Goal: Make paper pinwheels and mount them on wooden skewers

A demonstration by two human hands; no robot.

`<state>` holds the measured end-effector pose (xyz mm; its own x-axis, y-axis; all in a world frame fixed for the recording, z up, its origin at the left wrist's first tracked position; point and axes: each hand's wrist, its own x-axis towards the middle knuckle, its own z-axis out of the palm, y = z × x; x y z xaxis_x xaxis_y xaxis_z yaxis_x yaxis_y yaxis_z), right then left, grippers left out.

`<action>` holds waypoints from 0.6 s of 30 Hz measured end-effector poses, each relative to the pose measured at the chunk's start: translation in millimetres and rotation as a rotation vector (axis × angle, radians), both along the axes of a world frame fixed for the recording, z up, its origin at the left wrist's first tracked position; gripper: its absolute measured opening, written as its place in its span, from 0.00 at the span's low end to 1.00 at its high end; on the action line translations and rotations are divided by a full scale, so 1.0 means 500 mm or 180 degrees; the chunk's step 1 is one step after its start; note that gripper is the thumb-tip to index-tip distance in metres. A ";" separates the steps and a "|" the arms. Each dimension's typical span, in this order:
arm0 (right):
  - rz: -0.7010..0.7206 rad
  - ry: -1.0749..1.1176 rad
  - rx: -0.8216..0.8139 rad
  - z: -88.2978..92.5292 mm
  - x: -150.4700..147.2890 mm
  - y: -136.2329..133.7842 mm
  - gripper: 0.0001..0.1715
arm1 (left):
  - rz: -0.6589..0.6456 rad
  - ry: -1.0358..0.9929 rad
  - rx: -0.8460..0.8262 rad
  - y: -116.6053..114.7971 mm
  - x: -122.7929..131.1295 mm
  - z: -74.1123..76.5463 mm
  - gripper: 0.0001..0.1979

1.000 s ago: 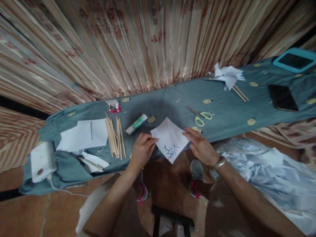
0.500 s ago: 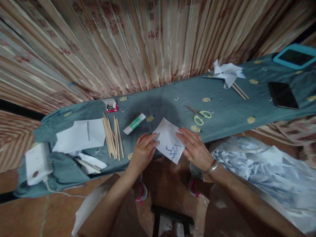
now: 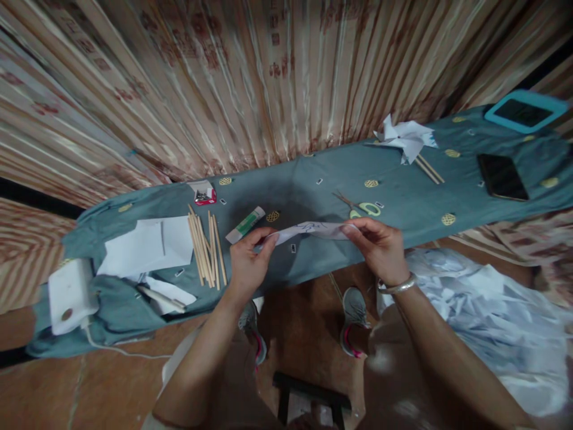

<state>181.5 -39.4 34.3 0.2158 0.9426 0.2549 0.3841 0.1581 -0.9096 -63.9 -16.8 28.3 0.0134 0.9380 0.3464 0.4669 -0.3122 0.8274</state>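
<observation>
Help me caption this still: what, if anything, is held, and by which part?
The blue-marked white paper, pinched at opposite ends: left hand on one, right hand on the other.

The left forearm (image 3: 199,352) rises from the lower left of the frame, the right forearm (image 3: 452,346) from the lower right corner, both slanting inward. The left hand (image 3: 249,266) sits just left of the centre, the right hand (image 3: 384,251) to the right of it, slightly higher. The hands are apart, fingertips facing each other, each thumb pressed against bent fingers in a pinch. The right wrist (image 3: 396,285) bends slightly.
</observation>
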 end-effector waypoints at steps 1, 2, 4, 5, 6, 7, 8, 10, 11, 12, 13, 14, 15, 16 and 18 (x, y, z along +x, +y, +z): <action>0.0018 -0.0033 0.0009 -0.001 0.000 0.001 0.09 | 0.0012 -0.0002 -0.0020 0.001 -0.001 -0.001 0.11; 0.0062 -0.0099 0.0019 -0.002 0.001 0.002 0.09 | 0.0002 0.0025 -0.0033 0.002 -0.002 0.000 0.10; 0.0204 -0.0321 0.0091 -0.003 0.001 0.003 0.09 | -0.0092 0.0164 0.0009 0.001 -0.002 0.004 0.08; 0.0293 -0.0466 0.0164 -0.002 0.000 0.003 0.10 | -0.0187 0.0274 0.0094 -0.001 -0.001 0.006 0.07; 0.0381 -0.0619 0.0255 -0.001 -0.001 0.004 0.11 | -0.0291 0.0393 0.0227 -0.003 0.001 0.008 0.06; 0.0448 -0.0766 0.0357 0.001 -0.003 0.005 0.12 | -0.0393 0.0503 0.0407 -0.006 0.003 0.009 0.06; 0.0488 -0.0895 0.0460 0.002 -0.005 0.006 0.13 | -0.0478 0.0608 0.0613 -0.008 0.005 0.011 0.06; 0.0531 -0.1092 0.0627 0.006 -0.009 0.007 0.14 | -0.0606 0.0849 0.0978 -0.014 0.009 0.017 0.09; 0.0528 -0.1171 0.0698 0.007 -0.009 0.008 0.14 | -0.0643 0.0983 0.1122 -0.017 0.009 0.021 0.11; 0.0511 -0.1252 0.0770 0.009 -0.009 0.010 0.15 | -0.0663 0.1124 0.1237 -0.019 0.008 0.025 0.13; 0.0482 -0.1340 0.0841 0.009 -0.008 0.011 0.16 | -0.0675 0.1261 0.1328 -0.020 0.007 0.029 0.15; 0.0448 -0.1441 0.0910 0.009 -0.006 0.013 0.17 | -0.0679 0.1379 0.1395 -0.020 0.006 0.031 0.16; 0.0418 -0.1562 0.0964 0.007 -0.003 0.016 0.18 | -0.0681 0.1471 0.1459 -0.019 0.004 0.031 0.16; 0.0401 -0.1703 0.1001 0.004 0.000 0.018 0.18 | -0.0681 0.1555 0.1508 -0.017 0.003 0.028 0.16; 0.0434 -0.2034 0.1013 -0.009 0.004 0.021 0.18 | -0.0720 0.1747 0.1531 -0.014 0.001 0.012 0.14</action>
